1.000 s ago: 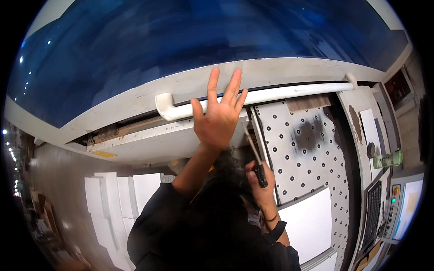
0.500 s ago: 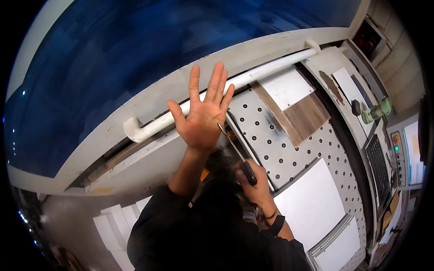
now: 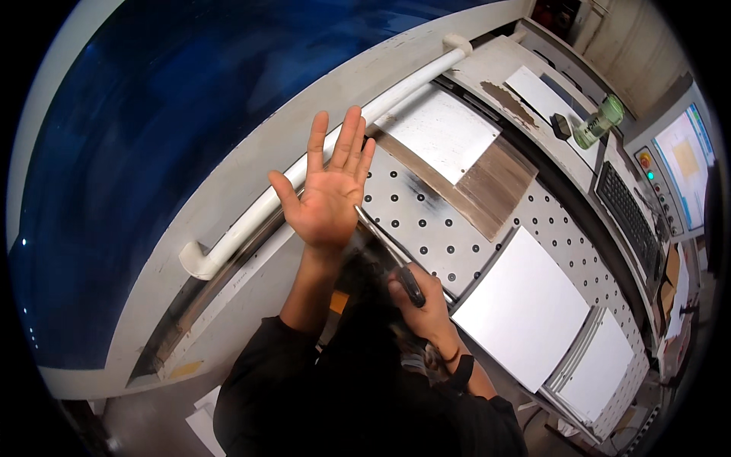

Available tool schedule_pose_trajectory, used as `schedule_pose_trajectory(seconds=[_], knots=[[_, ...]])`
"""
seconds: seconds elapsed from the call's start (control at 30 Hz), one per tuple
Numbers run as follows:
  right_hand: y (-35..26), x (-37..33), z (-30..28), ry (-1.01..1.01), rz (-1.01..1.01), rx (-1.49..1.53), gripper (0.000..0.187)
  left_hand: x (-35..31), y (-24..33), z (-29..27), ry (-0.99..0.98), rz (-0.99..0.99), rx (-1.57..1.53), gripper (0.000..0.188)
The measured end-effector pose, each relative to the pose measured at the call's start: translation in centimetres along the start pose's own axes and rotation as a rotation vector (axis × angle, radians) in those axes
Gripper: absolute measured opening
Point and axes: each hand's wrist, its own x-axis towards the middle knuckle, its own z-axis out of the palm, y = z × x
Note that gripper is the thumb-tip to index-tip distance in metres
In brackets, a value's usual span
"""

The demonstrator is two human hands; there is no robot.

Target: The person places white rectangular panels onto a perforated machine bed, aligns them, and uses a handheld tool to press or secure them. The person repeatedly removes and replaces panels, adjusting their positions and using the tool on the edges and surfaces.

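My left hand (image 3: 326, 204) is held up with its palm in view and its fingers stretched out, the thumb apart; nothing lies in its grasp. Below and to its right, my right hand (image 3: 428, 311) is closed around the black handle of a hand tool with a long thin metal shaft (image 3: 381, 233). The shaft points up and left, and its tip meets the edge of my left palm in the picture; whether it really touches I cannot tell. What kind of tool it is does not show.
A white rail (image 3: 251, 221) runs along a machine with a dark blue window (image 3: 190, 129). On the right stands a studded table (image 3: 449, 236) bearing white panels (image 3: 525, 308), a thinner stack (image 3: 598, 365) and a brown board (image 3: 491, 183). Beyond are a green bottle (image 3: 599, 122), keyboard (image 3: 626, 204) and screen (image 3: 680, 152).
The view has turned, so the table and screen sit further into the picture. Both hands keep nearly the same pose, with the tool still in my right hand.
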Motion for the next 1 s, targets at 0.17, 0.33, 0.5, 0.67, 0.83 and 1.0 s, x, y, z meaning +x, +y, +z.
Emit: schedule_pose_trajectory(seconds=[0.17, 0.33, 0.5, 0.67, 0.83, 1.0], knots=[[0.1, -0.1, -0.2, 0.026, -0.003, -0.028, 0.03, 0.4, -1.1, 0.2, 0.01, -0.049, -0.071, 0.099], [-0.4, -0.1, -0.5, 0.03, 0.046, -0.011, 0.027, 0.5, -2.4, -0.4, 0.036, -0.119, -0.099, 0.09], [0.6, -1.0, -1.3, 0.087, -0.026, -0.041, 0.022, 1.3, -4.0, -3.7, -0.209, -0.173, -0.203, 0.07], [2.5, -4.0, -4.7, 0.728, -0.12, 0.201, 0.026, 1.3, -5.7, -3.1, -0.179, -0.177, 0.195, 0.064], [5.7, -7.4, -12.1, 1.161, 0.206, 0.534, 0.032, 2.2, -9.6, -5.2, -0.225, -0.369, 0.46, 0.053], [7.1, -8.8, -10.9, 0.88, 0.519, 0.804, 0.026, 4.4, -16.3, -9.3, -0.236, -0.649, 0.777, 0.048]])
